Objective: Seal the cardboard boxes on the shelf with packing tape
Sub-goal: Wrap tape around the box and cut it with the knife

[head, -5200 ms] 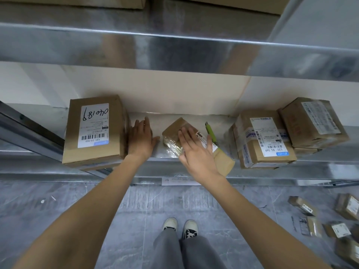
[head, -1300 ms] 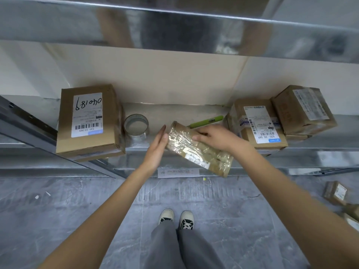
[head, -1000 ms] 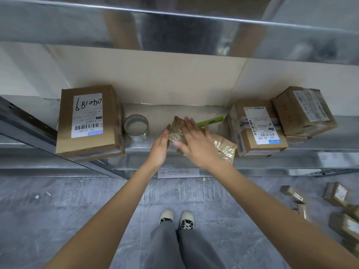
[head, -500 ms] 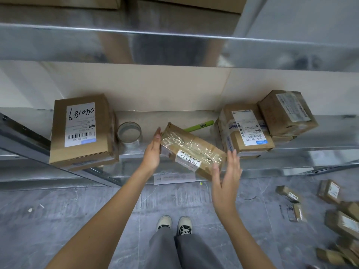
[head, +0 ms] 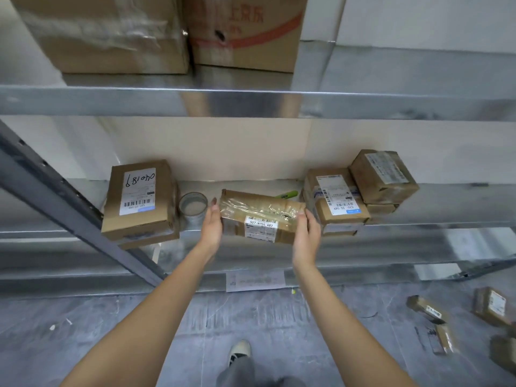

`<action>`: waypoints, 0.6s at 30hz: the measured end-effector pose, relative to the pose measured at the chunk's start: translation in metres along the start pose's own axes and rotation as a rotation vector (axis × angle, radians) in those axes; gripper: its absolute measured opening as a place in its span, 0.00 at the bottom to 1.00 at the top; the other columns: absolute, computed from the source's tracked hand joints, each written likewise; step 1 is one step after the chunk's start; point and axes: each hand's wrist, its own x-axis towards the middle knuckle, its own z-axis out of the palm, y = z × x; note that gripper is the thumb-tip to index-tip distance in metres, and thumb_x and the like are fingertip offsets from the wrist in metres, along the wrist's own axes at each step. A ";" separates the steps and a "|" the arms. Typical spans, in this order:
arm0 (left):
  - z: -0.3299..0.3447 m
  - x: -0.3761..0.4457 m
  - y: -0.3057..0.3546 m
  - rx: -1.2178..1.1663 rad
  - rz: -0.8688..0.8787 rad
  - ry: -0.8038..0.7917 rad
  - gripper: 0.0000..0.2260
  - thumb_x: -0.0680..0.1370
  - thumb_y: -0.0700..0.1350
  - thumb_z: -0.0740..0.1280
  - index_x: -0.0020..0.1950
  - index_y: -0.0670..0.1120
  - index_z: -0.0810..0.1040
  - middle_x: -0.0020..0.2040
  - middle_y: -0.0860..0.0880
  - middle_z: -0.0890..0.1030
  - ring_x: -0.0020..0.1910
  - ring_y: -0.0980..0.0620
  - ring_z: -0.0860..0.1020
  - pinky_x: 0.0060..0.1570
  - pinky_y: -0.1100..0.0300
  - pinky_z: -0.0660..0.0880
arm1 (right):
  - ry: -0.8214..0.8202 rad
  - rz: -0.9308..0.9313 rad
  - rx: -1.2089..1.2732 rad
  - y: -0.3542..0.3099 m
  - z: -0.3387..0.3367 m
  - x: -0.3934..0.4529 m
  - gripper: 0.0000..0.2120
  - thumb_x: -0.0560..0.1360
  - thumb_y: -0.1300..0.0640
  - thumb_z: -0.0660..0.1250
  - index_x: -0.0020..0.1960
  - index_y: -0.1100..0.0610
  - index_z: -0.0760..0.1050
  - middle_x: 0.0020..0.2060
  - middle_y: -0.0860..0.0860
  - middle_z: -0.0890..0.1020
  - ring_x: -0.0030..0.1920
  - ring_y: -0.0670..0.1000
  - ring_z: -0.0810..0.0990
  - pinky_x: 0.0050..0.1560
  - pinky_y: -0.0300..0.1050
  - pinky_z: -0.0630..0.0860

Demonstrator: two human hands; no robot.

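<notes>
Between the two hands, at the front lip of the shelf (head: 405, 238), sits the long taped box (head: 259, 216). The left hand (head: 212, 227) lies flat against its left end, fingers straight; the right hand (head: 305, 233), which half a second ago hung open below the shelf edge, has come up and now cups the right end, fingers bent lightly round the corner. A moment before that, the same hand was pressing along the top. The box now lies squarer to the edge, its glossy tape face up and its barcode label facing the person. That suggests this box is sealed and is being set down or lifted away. Just left of the left hand stands the tape roll (head: 192, 205); beyond it, the large labelled box (head: 138, 199). Behind the held box lies a green pen (head: 287, 194), and just right of the right hand a stack of boxes (head: 337, 202).
</notes>
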 end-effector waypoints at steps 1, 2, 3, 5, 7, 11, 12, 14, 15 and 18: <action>-0.001 -0.008 0.004 -0.013 -0.001 0.024 0.21 0.86 0.49 0.45 0.79 0.47 0.55 0.79 0.47 0.58 0.77 0.48 0.56 0.73 0.55 0.53 | -0.016 -0.015 0.016 -0.005 -0.001 -0.003 0.21 0.81 0.46 0.60 0.72 0.52 0.69 0.67 0.46 0.70 0.67 0.45 0.68 0.66 0.42 0.63; -0.002 -0.017 0.009 -0.031 -0.004 0.047 0.21 0.86 0.50 0.44 0.79 0.48 0.55 0.79 0.48 0.58 0.77 0.48 0.56 0.73 0.55 0.54 | -0.025 -0.033 0.027 -0.010 -0.002 -0.005 0.22 0.80 0.46 0.60 0.72 0.52 0.70 0.68 0.46 0.70 0.68 0.46 0.68 0.67 0.43 0.63; -0.002 -0.024 0.013 -0.052 0.001 0.074 0.21 0.86 0.50 0.44 0.79 0.48 0.56 0.78 0.48 0.59 0.77 0.48 0.57 0.73 0.55 0.54 | -0.037 -0.058 0.033 -0.016 -0.005 -0.008 0.22 0.80 0.46 0.60 0.72 0.52 0.70 0.69 0.46 0.70 0.69 0.46 0.67 0.68 0.42 0.62; -0.004 -0.041 0.024 -0.093 0.044 0.132 0.21 0.86 0.49 0.45 0.78 0.46 0.60 0.77 0.48 0.62 0.76 0.49 0.59 0.72 0.58 0.55 | -0.067 -0.095 0.029 -0.027 -0.012 -0.016 0.22 0.80 0.46 0.61 0.72 0.51 0.70 0.70 0.46 0.69 0.69 0.46 0.67 0.68 0.43 0.62; -0.005 -0.062 0.036 -0.136 0.069 0.172 0.21 0.86 0.49 0.46 0.76 0.46 0.65 0.75 0.48 0.65 0.74 0.50 0.62 0.72 0.57 0.56 | -0.096 -0.142 0.024 -0.038 -0.024 -0.022 0.22 0.79 0.46 0.62 0.72 0.51 0.70 0.69 0.46 0.69 0.69 0.47 0.67 0.70 0.47 0.63; -0.008 -0.105 0.060 -0.192 0.114 0.203 0.21 0.84 0.56 0.48 0.70 0.53 0.74 0.70 0.50 0.73 0.71 0.49 0.68 0.74 0.49 0.61 | -0.145 -0.248 0.044 -0.067 -0.055 -0.035 0.22 0.79 0.44 0.62 0.70 0.50 0.71 0.62 0.43 0.71 0.66 0.45 0.68 0.69 0.48 0.63; -0.008 -0.115 0.067 -0.198 0.128 0.209 0.22 0.83 0.59 0.49 0.68 0.55 0.75 0.69 0.51 0.75 0.69 0.50 0.71 0.73 0.48 0.63 | -0.150 -0.271 0.053 -0.076 -0.062 -0.039 0.22 0.78 0.43 0.62 0.70 0.50 0.72 0.60 0.43 0.70 0.65 0.45 0.69 0.69 0.48 0.64; -0.009 -0.133 0.082 -0.239 0.128 0.232 0.24 0.78 0.64 0.50 0.67 0.58 0.76 0.67 0.52 0.77 0.66 0.50 0.73 0.70 0.47 0.67 | -0.156 -0.318 0.079 -0.094 -0.075 -0.047 0.22 0.78 0.43 0.62 0.69 0.50 0.73 0.59 0.43 0.70 0.64 0.47 0.70 0.66 0.46 0.65; -0.011 -0.139 0.089 -0.265 0.123 0.250 0.27 0.75 0.68 0.51 0.66 0.59 0.76 0.66 0.52 0.77 0.65 0.49 0.75 0.68 0.47 0.69 | -0.162 -0.341 0.095 -0.105 -0.081 -0.052 0.22 0.78 0.43 0.63 0.69 0.51 0.73 0.58 0.44 0.70 0.64 0.47 0.70 0.65 0.45 0.65; -0.012 -0.160 0.113 -0.375 0.101 0.310 0.43 0.61 0.79 0.52 0.67 0.57 0.75 0.65 0.49 0.77 0.63 0.45 0.76 0.64 0.44 0.72 | -0.172 -0.429 0.120 -0.136 -0.098 -0.065 0.23 0.78 0.43 0.62 0.69 0.52 0.73 0.56 0.46 0.70 0.62 0.49 0.69 0.64 0.45 0.65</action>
